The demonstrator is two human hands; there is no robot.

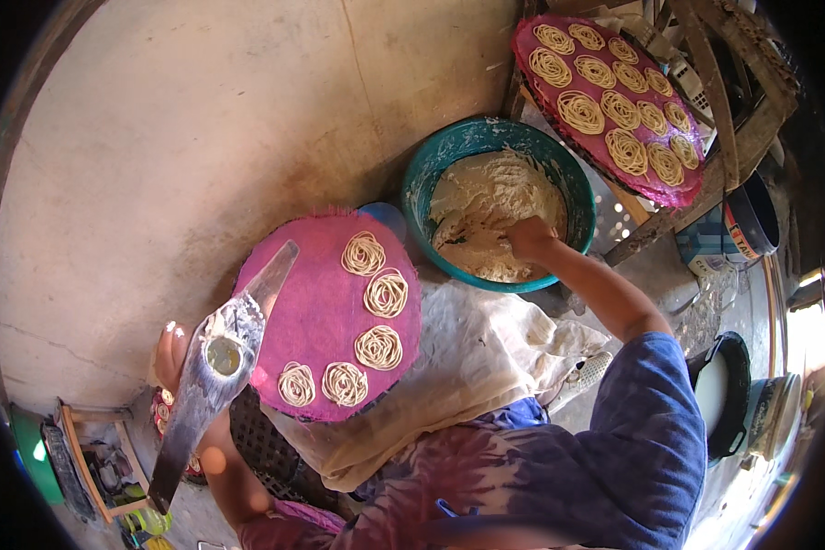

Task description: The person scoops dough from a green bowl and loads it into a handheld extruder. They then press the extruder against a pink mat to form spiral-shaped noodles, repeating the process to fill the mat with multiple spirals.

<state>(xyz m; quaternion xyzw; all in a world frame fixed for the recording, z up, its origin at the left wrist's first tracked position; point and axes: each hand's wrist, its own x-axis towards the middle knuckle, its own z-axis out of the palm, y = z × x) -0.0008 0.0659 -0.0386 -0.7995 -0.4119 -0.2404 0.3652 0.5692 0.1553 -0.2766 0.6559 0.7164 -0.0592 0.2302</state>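
Note:
My left hand (169, 356) grips a long wooden press (192, 390) from beneath, its fingertips dabbed white. The press tilts over the tray's left side; its round hole is smeared with pale dough. Right of it, a round tray covered in pink cloth (293, 312) carries several coiled strand nests (379, 347) along its right and near edges. My right hand (530, 240) is in the pale dough (486, 188) inside a teal basin (573, 170), fingers curled into the mass and partly hidden. A whitish cloth (486, 339) drapes across my lap under the tray.
A second pink tray (559, 92) full of coiled nests leans on a wooden frame (706, 82) at the far right. Dark buckets (752, 215) and a black tub with whitish liquid (720, 394) stand right. A wall (183, 137) rises at left; a wooden stool (101, 417) sits lower left.

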